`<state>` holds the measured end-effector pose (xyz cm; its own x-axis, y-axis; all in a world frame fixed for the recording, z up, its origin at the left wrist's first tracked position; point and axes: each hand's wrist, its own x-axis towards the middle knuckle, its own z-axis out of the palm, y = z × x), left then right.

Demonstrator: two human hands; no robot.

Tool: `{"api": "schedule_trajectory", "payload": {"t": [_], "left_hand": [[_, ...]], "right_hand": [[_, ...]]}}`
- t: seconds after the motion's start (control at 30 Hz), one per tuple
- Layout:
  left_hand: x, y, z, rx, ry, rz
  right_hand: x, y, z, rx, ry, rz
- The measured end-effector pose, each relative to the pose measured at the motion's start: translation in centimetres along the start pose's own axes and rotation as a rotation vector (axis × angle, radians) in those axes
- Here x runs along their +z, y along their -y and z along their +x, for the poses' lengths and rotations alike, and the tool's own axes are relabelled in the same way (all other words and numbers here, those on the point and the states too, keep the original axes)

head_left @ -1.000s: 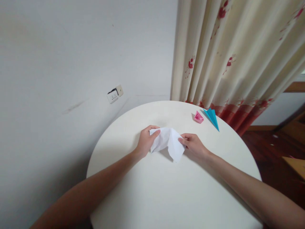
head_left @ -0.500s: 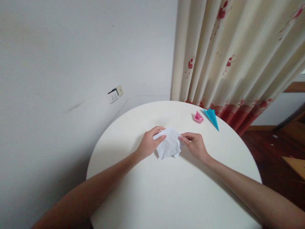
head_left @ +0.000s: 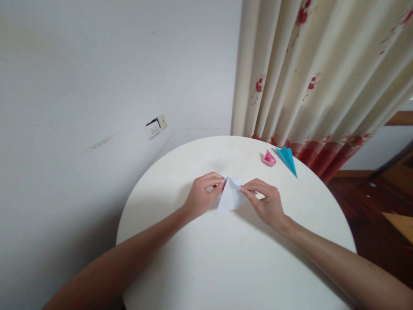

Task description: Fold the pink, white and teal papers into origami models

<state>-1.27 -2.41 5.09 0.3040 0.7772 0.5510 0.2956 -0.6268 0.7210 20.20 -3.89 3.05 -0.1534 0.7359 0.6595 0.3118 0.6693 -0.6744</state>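
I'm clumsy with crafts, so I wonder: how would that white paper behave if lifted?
The white paper is probably light for its size, since it looks thin. It likely bends easily rather than staying stiff, given the folds between the fingers. Rolling seems unlikely, as its outline is angular.

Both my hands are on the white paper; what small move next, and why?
Probably ease the left hand and right hand slightly apart to draw out the white paper: both hands pinch it at its sides, and it looks folded to a peak between them rather than lying flat on the table.
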Motion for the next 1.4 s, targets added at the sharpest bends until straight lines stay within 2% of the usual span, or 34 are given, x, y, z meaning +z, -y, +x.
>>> {"api": "schedule_trajectory", "payload": {"t": [0.07,0.17,0.27,0.37,0.5,0.57,0.7,0.77,0.83,0.93,1.03,1.17,1.4], "left_hand": [[0.5,0.4,-0.1,-0.052,0.045,-0.030],[1.1,0.8,-0.3,-0.230,0.063,-0.129],[1.3,0.8,-0.4,-0.356,0.110,-0.296],[1.3,0.7,-0.5,-0.369,0.173,-0.375],[1.2,0.8,-0.4,-0.426,0.126,-0.345],[1.1,0.9,-0.3,-0.416,0.127,-0.390],[0.9,1.5,-0.3,-0.413,0.141,-0.597],[0.8,1.9,-0.2,-0.445,0.124,-0.709],[0.9,2.2,-0.2,-0.489,0.065,-0.818],[0.9,2.6,0.0,-0.557,-0.021,-0.949],[0.9,2.7,0.0,-0.655,-0.044,-1.052],[0.9,2.8,-0.2,-0.798,-0.035,-1.150],[1.9,2.4,-0.4,-0.809,0.078,-1.140]], "right_hand": [[0.1,0.0,0.0,0.077,0.022,-0.003],[0.3,-0.1,-0.1,0.198,0.040,-0.007],[0.4,-0.2,-0.1,0.220,0.008,-0.034],[0.6,0.0,-0.2,0.125,0.007,-0.073],[0.4,0.6,-0.3,0.029,0.102,0.014],[0.1,0.6,-0.2,0.056,0.086,0.093],[-0.7,-0.6,0.4,0.172,-0.083,0.161],[-0.8,-1.2,0.6,0.212,-0.060,0.170],[-0.7,-1.5,0.6,0.219,0.022,0.195],[-0.4,-1.1,0.3,0.137,0.127,0.209],[-0.3,-0.4,-0.1,-0.011,0.161,0.098],[-0.2,0.2,-0.4,-0.148,0.089,-0.151],[-0.1,-0.1,-0.4,-0.248,-0.030,-0.346]]}}
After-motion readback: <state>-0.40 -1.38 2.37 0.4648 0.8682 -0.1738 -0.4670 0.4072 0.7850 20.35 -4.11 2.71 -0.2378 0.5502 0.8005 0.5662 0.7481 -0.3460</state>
